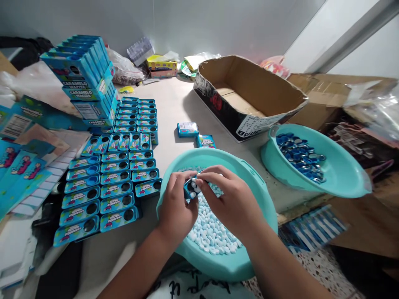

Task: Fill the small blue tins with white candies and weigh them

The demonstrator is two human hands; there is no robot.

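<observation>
The left hand (176, 205) was closed around a small blue tin (189, 190), holding it just above the candies (212, 234) in the near teal basin (218, 155). A few white pieces showed in the tin's open face. The right hand (232, 201) met it from the other side, thumb and forefinger pinched together at the tin's top edge. Whether they held a candy or only touched the tin could not be told.

To the left, rows of filled tins (106, 191) lay flat and close together on the bench (174, 104), with stacked cartons (84, 70) behind them. A second basin (343, 178) of blue lids (299, 155) sat to the right, overhanging the bench edge.

The tin was open and tilted, so the likeliest mishap seemed to be pieces sliding out if the left hand's grip turned further. Over the basin that would cost little. Carried toward the rows, loose pieces could scatter on the bench. A careless forearm might also nudge the packed rows out of line, and the overhanging lid basin looked easy to tip if knocked.
</observation>
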